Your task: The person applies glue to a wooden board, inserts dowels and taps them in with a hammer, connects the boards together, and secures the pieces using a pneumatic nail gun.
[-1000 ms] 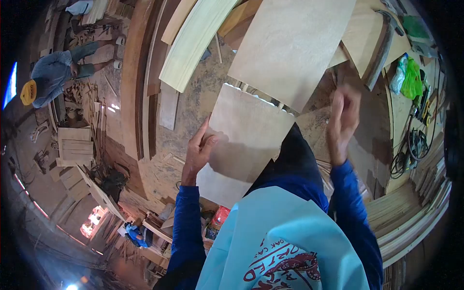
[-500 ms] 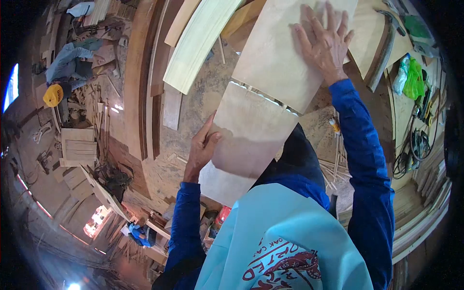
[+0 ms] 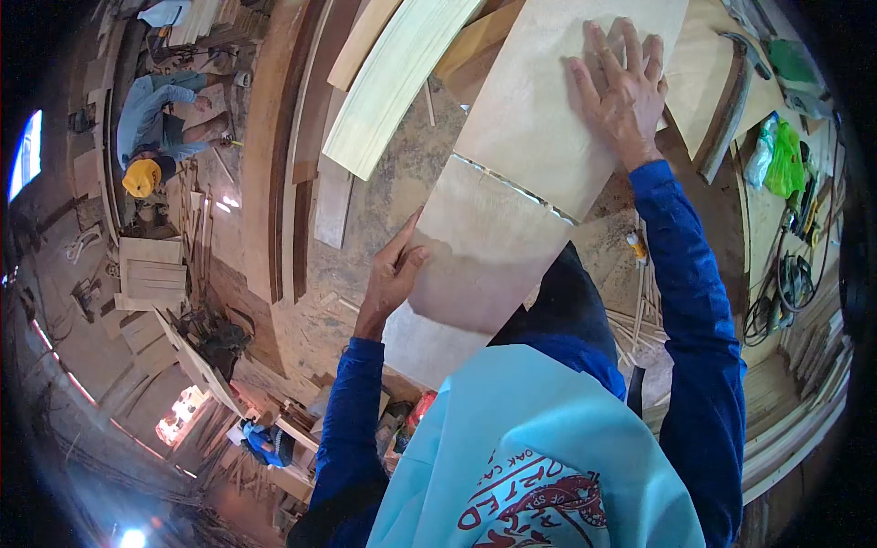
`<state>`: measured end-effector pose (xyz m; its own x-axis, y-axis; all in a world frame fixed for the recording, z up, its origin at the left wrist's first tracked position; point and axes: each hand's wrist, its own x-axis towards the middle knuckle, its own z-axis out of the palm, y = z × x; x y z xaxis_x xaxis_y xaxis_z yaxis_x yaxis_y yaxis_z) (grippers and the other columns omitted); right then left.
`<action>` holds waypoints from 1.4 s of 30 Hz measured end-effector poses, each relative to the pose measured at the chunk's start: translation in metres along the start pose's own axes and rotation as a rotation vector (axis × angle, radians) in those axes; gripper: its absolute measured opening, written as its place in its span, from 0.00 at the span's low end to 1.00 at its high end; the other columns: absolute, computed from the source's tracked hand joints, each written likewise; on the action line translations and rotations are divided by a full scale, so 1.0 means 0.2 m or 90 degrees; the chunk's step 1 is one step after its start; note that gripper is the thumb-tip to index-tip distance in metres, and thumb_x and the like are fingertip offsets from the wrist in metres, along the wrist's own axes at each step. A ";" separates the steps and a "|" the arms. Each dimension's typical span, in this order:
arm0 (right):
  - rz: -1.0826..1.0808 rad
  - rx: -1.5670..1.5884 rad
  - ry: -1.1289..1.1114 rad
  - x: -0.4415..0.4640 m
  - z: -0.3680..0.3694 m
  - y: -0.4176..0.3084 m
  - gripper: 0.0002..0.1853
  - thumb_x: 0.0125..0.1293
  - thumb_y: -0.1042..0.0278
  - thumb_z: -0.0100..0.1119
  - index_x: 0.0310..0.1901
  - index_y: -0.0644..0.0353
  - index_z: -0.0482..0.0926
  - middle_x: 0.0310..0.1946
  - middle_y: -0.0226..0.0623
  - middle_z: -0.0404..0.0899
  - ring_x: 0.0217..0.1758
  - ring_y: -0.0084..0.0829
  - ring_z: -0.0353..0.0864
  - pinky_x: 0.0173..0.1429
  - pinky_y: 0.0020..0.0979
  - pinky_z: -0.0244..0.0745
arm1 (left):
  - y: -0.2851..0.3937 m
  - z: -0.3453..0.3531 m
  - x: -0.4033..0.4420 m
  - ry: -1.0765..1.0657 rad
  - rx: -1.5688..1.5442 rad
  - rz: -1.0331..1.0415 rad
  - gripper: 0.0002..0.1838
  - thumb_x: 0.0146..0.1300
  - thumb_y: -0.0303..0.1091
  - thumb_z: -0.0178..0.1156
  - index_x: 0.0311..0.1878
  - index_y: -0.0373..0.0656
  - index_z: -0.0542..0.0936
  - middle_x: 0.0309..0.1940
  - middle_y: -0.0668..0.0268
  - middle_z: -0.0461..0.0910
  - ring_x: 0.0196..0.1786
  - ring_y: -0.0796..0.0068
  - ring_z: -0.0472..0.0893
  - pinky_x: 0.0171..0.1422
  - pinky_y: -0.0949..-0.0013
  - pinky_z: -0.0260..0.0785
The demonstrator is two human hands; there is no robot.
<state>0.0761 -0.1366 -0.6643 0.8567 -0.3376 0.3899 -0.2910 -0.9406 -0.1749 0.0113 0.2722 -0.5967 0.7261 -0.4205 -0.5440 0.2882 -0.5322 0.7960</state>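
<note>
Gap (image 3: 516,188) is showing thin, not fully closed, between near panel (image 3: 498,247) and far panel (image 3: 530,119); left hand (image 3: 393,279) is grasping the first, right hand (image 3: 628,99), fingers spread, is resting on the second.

Green bag (image 3: 784,164), co-worker (image 3: 142,119) in yellow cap (image 3: 142,178).
</note>
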 end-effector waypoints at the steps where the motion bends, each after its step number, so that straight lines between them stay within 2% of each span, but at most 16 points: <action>1: -0.008 -0.004 0.004 0.00 0.00 0.00 0.30 0.68 0.38 0.62 0.72 0.25 0.74 0.78 0.34 0.63 0.80 0.65 0.56 0.68 0.70 0.66 | -0.02 0.00 0.00 -0.002 -0.005 0.003 0.31 0.75 0.25 0.56 0.79 0.38 0.64 0.77 0.58 0.68 0.71 0.73 0.71 0.73 0.67 0.68; 6: -0.022 -0.003 0.006 0.02 -0.07 -0.04 0.30 0.69 0.42 0.64 0.72 0.29 0.75 0.78 0.41 0.63 0.79 0.65 0.56 0.71 0.66 0.64 | -0.04 -0.01 0.01 -0.007 0.004 -0.005 0.31 0.75 0.24 0.56 0.79 0.38 0.64 0.76 0.59 0.68 0.68 0.76 0.73 0.70 0.69 0.70; 8: 0.053 0.071 -0.131 0.04 -0.15 -0.08 0.35 0.69 0.45 0.60 0.74 0.48 0.71 0.79 0.56 0.57 0.81 0.71 0.49 0.71 0.79 0.53 | -0.05 -0.01 0.02 -0.002 0.000 0.006 0.31 0.74 0.24 0.56 0.80 0.39 0.64 0.76 0.59 0.69 0.66 0.78 0.74 0.69 0.70 0.71; 15: 0.043 0.055 -0.122 0.04 -0.18 -0.09 0.32 0.70 0.46 0.58 0.73 0.47 0.72 0.79 0.56 0.58 0.80 0.73 0.51 0.67 0.81 0.57 | -0.05 0.00 0.02 0.023 0.038 -0.007 0.31 0.75 0.26 0.59 0.79 0.41 0.66 0.73 0.61 0.72 0.60 0.81 0.76 0.64 0.73 0.72; 18: 0.051 0.016 -0.152 0.06 -0.16 -0.06 0.41 0.64 0.42 0.66 0.75 0.53 0.68 0.76 0.58 0.61 0.78 0.70 0.56 0.69 0.72 0.63 | -0.06 -0.01 0.01 0.020 0.029 -0.010 0.31 0.74 0.27 0.60 0.79 0.41 0.66 0.71 0.64 0.74 0.55 0.83 0.76 0.61 0.74 0.72; 20: -0.012 0.185 0.106 0.02 0.00 0.06 0.31 0.69 0.48 0.65 0.72 0.43 0.74 0.77 0.51 0.63 0.78 0.65 0.58 0.76 0.59 0.62 | -0.10 -0.01 0.03 0.021 0.001 0.029 0.31 0.74 0.27 0.61 0.79 0.41 0.67 0.69 0.66 0.75 0.52 0.84 0.76 0.60 0.75 0.72; 21: -0.017 0.178 0.116 -0.01 -0.02 0.06 0.31 0.69 0.48 0.65 0.72 0.43 0.74 0.77 0.51 0.63 0.78 0.65 0.58 0.76 0.59 0.62 | -0.07 -0.01 0.05 0.021 -0.002 0.042 0.31 0.74 0.27 0.61 0.79 0.41 0.67 0.69 0.66 0.75 0.52 0.84 0.76 0.60 0.75 0.72; 24: 0.105 0.334 0.209 -0.13 -0.08 0.05 0.31 0.67 0.53 0.67 0.68 0.57 0.75 0.73 0.60 0.64 0.77 0.67 0.58 0.80 0.57 0.57 | -0.01 0.02 0.09 0.017 0.012 0.046 0.33 0.74 0.27 0.61 0.79 0.40 0.64 0.64 0.63 0.79 0.52 0.81 0.78 0.60 0.74 0.73; 26: -0.048 0.161 0.031 -0.21 -0.08 0.12 0.31 0.68 0.53 0.65 0.68 0.61 0.74 0.73 0.57 0.65 0.76 0.68 0.60 0.80 0.60 0.56 | 0.01 0.07 0.16 0.077 -0.001 0.099 0.28 0.72 0.29 0.63 0.73 0.35 0.71 0.55 0.58 0.85 0.49 0.77 0.81 0.57 0.72 0.75; 29: -0.003 0.089 -0.061 -0.11 -0.14 0.14 0.32 0.68 0.53 0.64 0.69 0.62 0.74 0.74 0.54 0.65 0.77 0.68 0.59 0.80 0.60 0.55 | 0.11 0.10 0.25 0.110 -0.021 -0.022 0.20 0.70 0.33 0.66 0.59 0.33 0.76 0.43 0.56 0.86 0.44 0.73 0.83 0.50 0.69 0.76; 31: -0.002 0.086 -0.058 -0.04 -0.10 0.21 0.32 0.68 0.52 0.64 0.68 0.64 0.74 0.74 0.52 0.66 0.77 0.69 0.59 0.80 0.61 0.56 | 0.11 0.11 0.34 0.114 -0.025 0.007 0.19 0.69 0.36 0.68 0.53 0.34 0.75 0.40 0.58 0.85 0.41 0.73 0.83 0.46 0.68 0.75; 32: -0.046 0.095 -0.049 0.00 -0.06 0.26 0.33 0.69 0.52 0.64 0.68 0.67 0.74 0.73 0.55 0.67 0.78 0.61 0.62 0.82 0.57 0.53 | 0.10 0.12 0.40 0.115 -0.037 0.026 0.19 0.67 0.39 0.70 0.48 0.35 0.75 0.36 0.59 0.84 0.38 0.74 0.82 0.43 0.68 0.74; 33: -0.088 0.103 -0.046 0.04 -0.02 0.32 0.33 0.69 0.52 0.64 0.68 0.70 0.73 0.72 0.58 0.69 0.78 0.53 0.65 0.84 0.54 0.49 | 0.13 0.12 0.44 0.113 -0.040 0.037 0.19 0.67 0.39 0.70 0.48 0.35 0.75 0.36 0.59 0.84 0.38 0.74 0.82 0.43 0.68 0.74; 37: -0.140 0.073 -0.081 0.23 0.04 0.47 0.32 0.66 0.51 0.65 0.65 0.67 0.76 0.73 0.55 0.68 0.79 0.56 0.61 0.82 0.57 0.51 | 0.20 0.15 0.62 0.123 0.001 0.043 0.23 0.64 0.44 0.73 0.47 0.35 0.76 0.34 0.62 0.82 0.36 0.74 0.80 0.41 0.68 0.72; 39: -0.106 0.070 -0.117 0.31 0.06 0.49 0.33 0.66 0.51 0.65 0.65 0.67 0.77 0.72 0.55 0.69 0.79 0.50 0.63 0.83 0.54 0.50 | 0.23 0.16 0.68 0.131 0.014 0.057 0.24 0.63 0.45 0.73 0.46 0.35 0.77 0.34 0.62 0.82 0.36 0.75 0.79 0.41 0.68 0.72; 42: -0.071 0.152 -0.041 0.34 0.11 0.54 0.30 0.64 0.55 0.67 0.63 0.67 0.77 0.69 0.59 0.71 0.76 0.56 0.65 0.80 0.53 0.57 | 0.32 0.15 0.74 0.120 0.037 0.041 0.22 0.64 0.44 0.73 0.46 0.35 0.77 0.34 0.63 0.81 0.37 0.76 0.78 0.42 0.68 0.72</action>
<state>0.1127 -0.2615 -0.6762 0.9051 -0.2223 0.3624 -0.0913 -0.9342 -0.3449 0.1187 0.1546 -0.6339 0.8476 -0.3121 -0.4292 0.2053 -0.5531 0.8075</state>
